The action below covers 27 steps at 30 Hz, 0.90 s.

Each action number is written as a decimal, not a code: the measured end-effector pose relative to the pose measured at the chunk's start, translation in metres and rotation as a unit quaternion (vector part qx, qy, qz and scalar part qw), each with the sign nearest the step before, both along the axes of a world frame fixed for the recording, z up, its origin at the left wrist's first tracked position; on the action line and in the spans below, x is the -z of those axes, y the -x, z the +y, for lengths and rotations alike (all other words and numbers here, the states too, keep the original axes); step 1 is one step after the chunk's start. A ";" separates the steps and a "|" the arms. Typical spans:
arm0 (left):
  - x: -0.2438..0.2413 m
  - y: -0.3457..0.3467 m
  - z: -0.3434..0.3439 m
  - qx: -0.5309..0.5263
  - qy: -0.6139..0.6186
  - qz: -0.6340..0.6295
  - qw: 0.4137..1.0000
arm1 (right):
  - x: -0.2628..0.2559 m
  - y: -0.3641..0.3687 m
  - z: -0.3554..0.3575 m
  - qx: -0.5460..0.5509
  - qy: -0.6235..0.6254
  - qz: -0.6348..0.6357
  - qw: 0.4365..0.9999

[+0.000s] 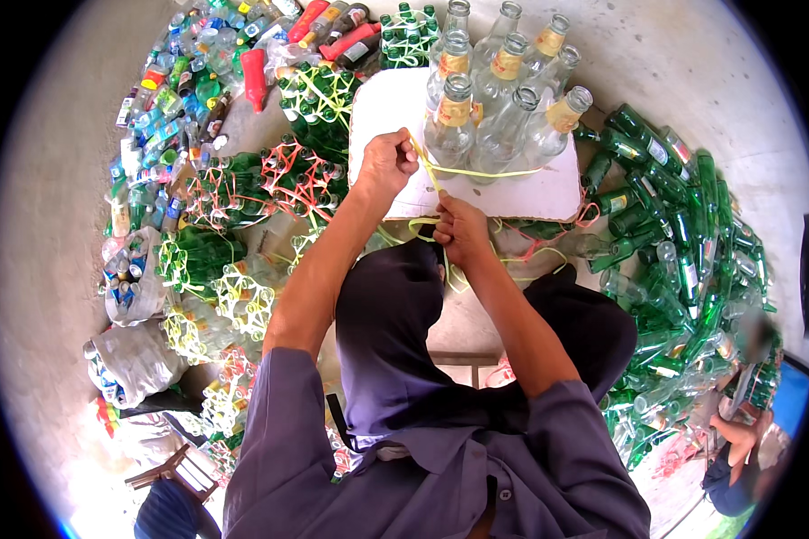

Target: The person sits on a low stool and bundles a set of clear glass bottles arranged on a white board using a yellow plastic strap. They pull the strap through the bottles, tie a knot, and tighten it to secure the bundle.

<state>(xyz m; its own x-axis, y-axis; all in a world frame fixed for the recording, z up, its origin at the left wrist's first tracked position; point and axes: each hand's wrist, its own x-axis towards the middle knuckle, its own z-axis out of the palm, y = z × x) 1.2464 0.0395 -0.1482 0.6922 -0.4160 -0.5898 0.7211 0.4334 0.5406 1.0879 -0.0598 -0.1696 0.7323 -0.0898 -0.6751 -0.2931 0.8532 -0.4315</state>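
Several clear glass bottles (pixel 502 124) stand upright in a tight group on a white board (pixel 384 101). A yellow plastic strap (pixel 485 174) runs around the lower part of the group and crosses at its left front corner. My left hand (pixel 390 158) is shut on one length of the strap, just left of the bottles. Below it, at the board's front edge, my right hand (pixel 460 228) grips another length. Loose loops of strap hang under my right hand, over the board's edge and my lap.
Green glass bottles (pixel 654 202) lie heaped at the right. Strapped bundles of green bottles (pixel 317 101) stand at the left, beside a pile of plastic bottles (pixel 168 121). A filled sack (pixel 138 360) lies lower left. Another person (pixel 741 438) sits at the lower right.
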 end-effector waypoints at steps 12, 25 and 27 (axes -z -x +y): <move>0.019 -0.005 -0.013 -0.125 0.001 0.054 0.991 | -0.012 0.012 -0.011 -0.049 0.101 0.004 0.994; 0.026 -0.007 -0.014 -0.133 -0.004 0.017 0.991 | -0.018 0.023 -0.008 -0.068 0.165 -0.009 0.984; 0.023 -0.009 -0.008 -0.118 0.010 0.026 0.993 | -0.013 0.034 -0.010 -0.103 0.191 -0.012 0.976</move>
<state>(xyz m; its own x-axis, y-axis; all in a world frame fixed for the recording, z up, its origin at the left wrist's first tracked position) 1.2550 0.0314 -0.1712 0.7403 -0.2567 -0.6214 0.6248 0.6040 0.4948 1.0543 -0.0703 -0.1564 0.7770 -0.1796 -0.6034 -0.4275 0.5531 -0.7151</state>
